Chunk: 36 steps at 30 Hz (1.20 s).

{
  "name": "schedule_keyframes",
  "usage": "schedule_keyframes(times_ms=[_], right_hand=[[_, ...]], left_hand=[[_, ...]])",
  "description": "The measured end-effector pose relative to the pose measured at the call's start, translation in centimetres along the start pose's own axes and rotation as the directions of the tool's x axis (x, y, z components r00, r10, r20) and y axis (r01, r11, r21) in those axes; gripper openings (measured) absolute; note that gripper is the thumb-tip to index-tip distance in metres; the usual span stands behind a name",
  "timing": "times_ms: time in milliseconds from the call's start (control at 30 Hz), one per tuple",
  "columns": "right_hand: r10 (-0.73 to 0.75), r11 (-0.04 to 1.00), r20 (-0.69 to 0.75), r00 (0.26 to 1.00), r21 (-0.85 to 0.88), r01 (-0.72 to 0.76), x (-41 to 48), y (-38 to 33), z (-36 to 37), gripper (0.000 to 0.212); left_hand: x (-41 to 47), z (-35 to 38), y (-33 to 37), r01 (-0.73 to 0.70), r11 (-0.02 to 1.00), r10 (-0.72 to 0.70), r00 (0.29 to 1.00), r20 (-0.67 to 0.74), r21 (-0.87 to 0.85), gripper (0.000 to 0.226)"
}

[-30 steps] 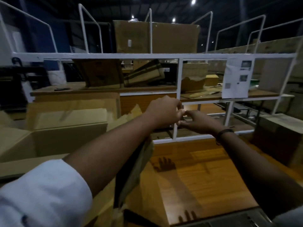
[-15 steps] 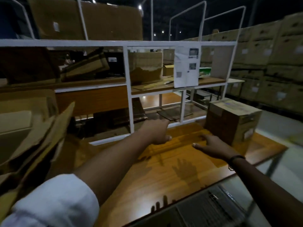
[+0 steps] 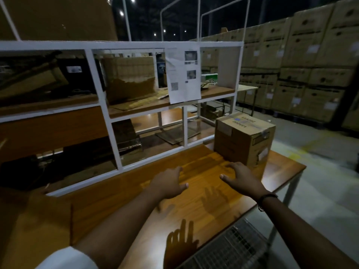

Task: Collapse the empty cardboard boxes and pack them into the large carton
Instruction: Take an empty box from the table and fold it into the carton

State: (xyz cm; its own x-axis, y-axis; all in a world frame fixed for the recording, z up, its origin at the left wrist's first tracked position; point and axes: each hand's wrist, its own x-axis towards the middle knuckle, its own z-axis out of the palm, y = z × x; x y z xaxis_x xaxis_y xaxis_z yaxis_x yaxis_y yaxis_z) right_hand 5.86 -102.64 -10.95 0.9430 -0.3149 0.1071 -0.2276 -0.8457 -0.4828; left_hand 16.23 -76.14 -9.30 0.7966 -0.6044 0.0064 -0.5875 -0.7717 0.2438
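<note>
My left grip point(image 3: 171, 183) and my right grip point(image 3: 242, 179) are both wide open above the tabletop point(image 3: 283, 169), fingers spread, holding nothing. The cardboard box point(image 3: 242, 140) stands upright and taped shut just beyond my right grip, ahead and to the right of my left grip. A white shelf frame point(image 3: 108, 121) rises beyond my left grip.
</note>
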Motion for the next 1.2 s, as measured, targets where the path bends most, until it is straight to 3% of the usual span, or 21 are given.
schedule_keyframes(times_ms=[200, 400, 600, 933, 1200], right_hand=[[0.027, 0.999, -0.151, 0.988, -0.017, -0.030, 7.3, 3.2, -2.7, 0.056], [0.094, 0.972, -0.313, 0.945, -0.175, -0.155, 16.1, 6.5, -5.7, 0.069], [0.242, 0.906, -0.207, 0.948, -0.300, -0.297, 21.5, 9.9, -5.3, 0.075], [0.039, 0.967, -0.364, 0.930, -0.222, -0.128, 22.2, 15.2, -3.1, 0.049], [-0.110, 0.989, -0.361, 0.926, -0.134, 0.065, 20.3, 17.3, -3.5, 0.049]], left_hand=[[8.3, 0.6, 0.6, -0.042, 0.988, 0.034, 0.998, -0.053, -0.151, 0.064], [18.0, 1.7, 2.9, -0.131, 0.953, 0.107, 0.989, -0.101, -0.273, 0.057], [25.7, 3.2, 5.4, -0.200, 0.918, 0.166, 0.978, -0.126, -0.344, 0.048], [34.1, 4.3, 8.1, -0.280, 0.868, 0.160, 0.939, -0.304, -0.410, 0.050], [39.5, 3.2, 9.6, -0.144, 0.899, 0.033, 0.964, -0.263, -0.414, 0.072]])
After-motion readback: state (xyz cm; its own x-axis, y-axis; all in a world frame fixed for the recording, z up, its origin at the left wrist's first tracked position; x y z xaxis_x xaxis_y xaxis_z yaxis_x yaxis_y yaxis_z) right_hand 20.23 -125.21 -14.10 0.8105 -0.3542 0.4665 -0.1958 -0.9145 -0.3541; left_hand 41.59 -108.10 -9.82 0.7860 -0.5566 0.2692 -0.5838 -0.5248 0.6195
